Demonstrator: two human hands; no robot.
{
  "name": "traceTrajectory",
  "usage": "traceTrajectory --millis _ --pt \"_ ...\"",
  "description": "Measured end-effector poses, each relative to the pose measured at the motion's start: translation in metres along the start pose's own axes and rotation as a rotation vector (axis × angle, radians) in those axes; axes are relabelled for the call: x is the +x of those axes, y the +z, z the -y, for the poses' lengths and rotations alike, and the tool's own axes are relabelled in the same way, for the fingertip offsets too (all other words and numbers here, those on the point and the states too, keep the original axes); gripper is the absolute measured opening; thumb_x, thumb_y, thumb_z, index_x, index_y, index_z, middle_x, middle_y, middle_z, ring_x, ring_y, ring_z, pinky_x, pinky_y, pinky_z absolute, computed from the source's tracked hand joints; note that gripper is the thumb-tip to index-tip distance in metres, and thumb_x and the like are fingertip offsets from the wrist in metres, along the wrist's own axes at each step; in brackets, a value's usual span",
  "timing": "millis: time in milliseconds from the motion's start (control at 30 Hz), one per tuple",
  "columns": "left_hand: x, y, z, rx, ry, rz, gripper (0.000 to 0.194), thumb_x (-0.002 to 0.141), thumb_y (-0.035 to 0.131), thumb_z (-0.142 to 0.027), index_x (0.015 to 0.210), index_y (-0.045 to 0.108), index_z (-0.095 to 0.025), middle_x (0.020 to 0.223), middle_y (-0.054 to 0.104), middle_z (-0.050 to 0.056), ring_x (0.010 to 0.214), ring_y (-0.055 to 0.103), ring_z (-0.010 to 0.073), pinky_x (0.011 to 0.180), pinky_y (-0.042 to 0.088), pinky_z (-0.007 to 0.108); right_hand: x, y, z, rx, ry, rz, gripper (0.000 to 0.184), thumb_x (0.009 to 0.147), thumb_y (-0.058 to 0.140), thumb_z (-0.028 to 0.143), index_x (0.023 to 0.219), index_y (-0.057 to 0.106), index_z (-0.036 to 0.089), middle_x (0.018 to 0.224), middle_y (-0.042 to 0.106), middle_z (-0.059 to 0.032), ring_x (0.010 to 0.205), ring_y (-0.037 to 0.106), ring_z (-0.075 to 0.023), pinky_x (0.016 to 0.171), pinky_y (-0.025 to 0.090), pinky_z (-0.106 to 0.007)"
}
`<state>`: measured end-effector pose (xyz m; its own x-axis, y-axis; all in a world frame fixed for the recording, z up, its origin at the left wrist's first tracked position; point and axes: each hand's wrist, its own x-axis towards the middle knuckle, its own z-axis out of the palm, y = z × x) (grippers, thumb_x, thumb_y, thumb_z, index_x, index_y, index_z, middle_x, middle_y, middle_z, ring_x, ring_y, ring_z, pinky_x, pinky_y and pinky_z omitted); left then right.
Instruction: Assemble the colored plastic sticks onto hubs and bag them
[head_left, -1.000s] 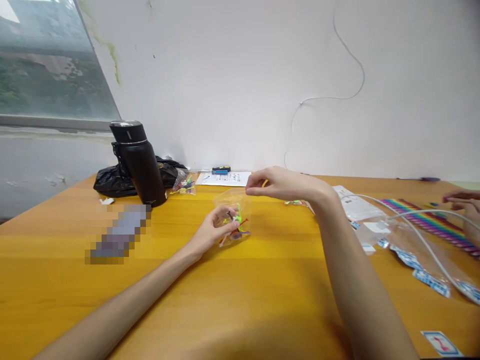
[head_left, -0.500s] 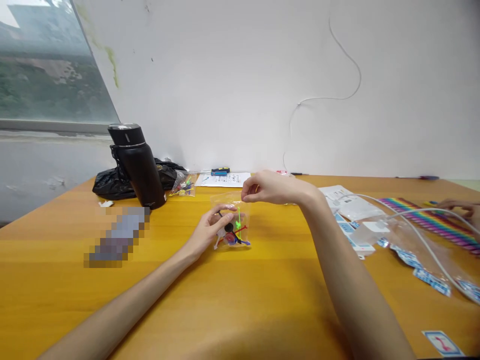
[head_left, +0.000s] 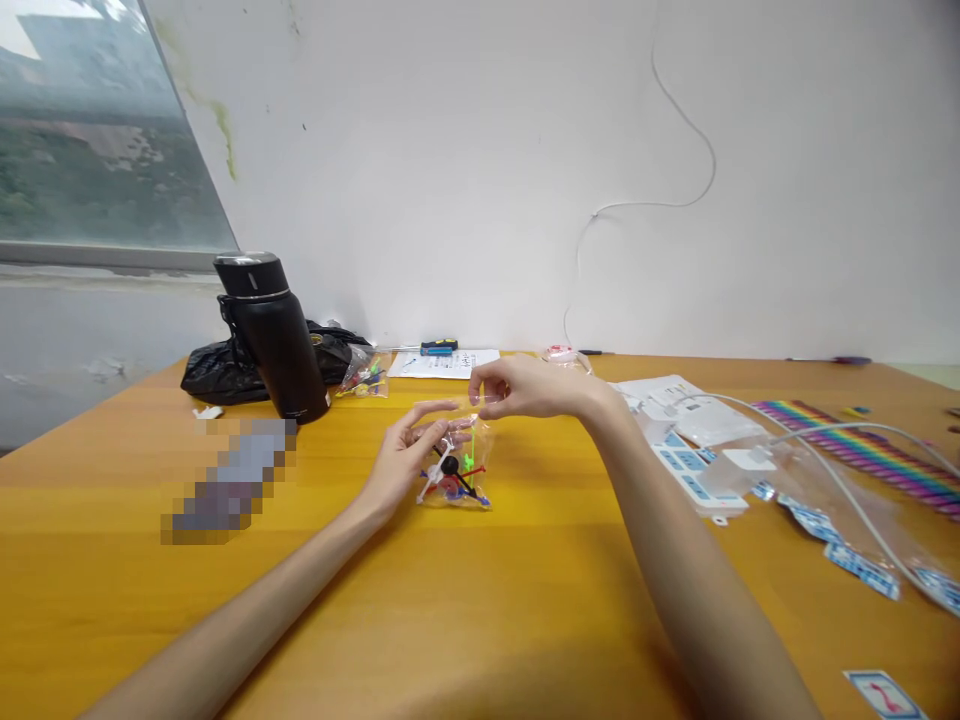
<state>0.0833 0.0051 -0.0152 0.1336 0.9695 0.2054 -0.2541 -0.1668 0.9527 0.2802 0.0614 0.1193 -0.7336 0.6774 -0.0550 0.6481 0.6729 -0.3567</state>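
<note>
A small clear plastic bag (head_left: 471,462) with thin coloured plastic parts in white, black, red, green and blue stands on the table in front of me. My left hand (head_left: 405,455) grips its left side, thumb in front and fingers behind. At the bag's top edge, my right hand (head_left: 517,388) is bent down with thumb and forefinger pinched on the film. The exact spot where those fingertips meet the film is hard to make out.
A black bottle (head_left: 274,340) stands at left by a black plastic bag (head_left: 217,372) and a blurred flat object (head_left: 232,480). Behind lie another parts bag (head_left: 366,375), a paper sheet (head_left: 442,362) and a screwdriver (head_left: 439,347). Right: a power strip (head_left: 694,478), cables and a rainbow-coloured strip (head_left: 862,450).
My right hand has shifted slightly left and down along the bag's top. The bag and my left hand sit slightly further left. Another person's hand at the right edge has left the view.
</note>
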Motion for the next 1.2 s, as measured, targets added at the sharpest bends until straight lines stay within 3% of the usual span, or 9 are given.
traceTrajectory --millis 167,300,433,567,800,967,1200 --pt "0.0 0.0 -0.003 -0.015 -0.022 0.019 0.038 0.086 0.073 -0.043 0.116 0.061 -0.023 0.119 0.075 0.011 0.092 0.076 0.0242 0.081 0.059 0.036 -0.003 -0.002 -0.001 0.082 0.023 0.022 0.019 0.086 0.067 0.029 0.102 0.066 0.018 0.086 0.068 -0.0037 0.076 0.059 -0.0151 0.064 0.041 -0.024" --pt "0.0 0.001 -0.004 -0.035 -0.038 0.025 0.038 0.085 0.075 -0.043 0.113 0.059 -0.024 0.119 0.075 0.011 0.092 0.076 0.0247 0.079 0.059 0.036 -0.005 -0.002 0.006 0.084 0.061 0.008 0.011 0.087 0.06 0.026 0.089 0.066 0.018 0.086 0.069 -0.0039 0.074 0.057 -0.0143 0.063 0.039 -0.025" --pt "0.0 0.001 -0.004 -0.033 -0.041 0.027 0.038 0.085 0.074 -0.044 0.113 0.06 -0.024 0.117 0.076 0.011 0.098 0.075 0.0261 0.082 0.057 0.036 -0.006 -0.003 0.012 0.064 0.054 -0.072 0.014 0.088 0.055 0.025 0.08 0.063 0.017 0.079 0.067 -0.0023 0.068 0.054 -0.0126 0.061 0.035 -0.025" --pt "0.001 0.0 -0.002 -0.023 -0.049 0.026 0.039 0.085 0.074 -0.046 0.114 0.06 -0.023 0.11 0.077 0.011 0.093 0.076 0.0261 0.08 0.057 0.036 -0.006 -0.003 0.013 0.049 0.047 -0.095 0.012 0.087 0.057 0.025 0.089 0.066 0.017 0.084 0.068 -0.0034 0.072 0.056 -0.0137 0.061 0.036 -0.025" --pt "0.002 -0.003 -0.001 0.004 -0.031 -0.019 0.038 0.088 0.068 -0.053 0.108 0.067 -0.021 0.111 0.076 0.011 0.114 0.069 0.0314 0.088 0.057 0.038 -0.003 -0.001 0.016 0.052 0.02 -0.075 0.009 0.085 0.056 0.021 0.084 0.064 0.017 0.083 0.068 -0.0041 0.072 0.055 -0.0143 0.062 0.037 -0.026" --pt "0.002 -0.004 -0.002 0.012 -0.037 -0.022 0.038 0.093 0.059 -0.055 0.108 0.067 -0.02 0.109 0.076 0.012 0.111 0.07 0.03 0.085 0.058 0.038 -0.006 -0.004 0.022 0.066 0.049 -0.054 0.015 0.089 0.055 0.028 0.083 0.064 0.017 0.085 0.069 -0.0046 0.071 0.055 -0.0141 0.062 0.036 -0.026" --pt "0.002 -0.002 0.001 -0.003 0.022 0.045 0.029 0.091 0.068 -0.043 0.108 0.064 -0.02 0.114 0.075 0.011 0.106 0.071 0.0279 0.082 0.057 0.034 0.004 0.007 0.011 0.088 -0.044 -0.038 0.025 0.086 0.068 0.041 0.093 0.062 0.018 0.088 0.069 -0.005 0.073 0.058 -0.0158 0.062 0.039 -0.026"
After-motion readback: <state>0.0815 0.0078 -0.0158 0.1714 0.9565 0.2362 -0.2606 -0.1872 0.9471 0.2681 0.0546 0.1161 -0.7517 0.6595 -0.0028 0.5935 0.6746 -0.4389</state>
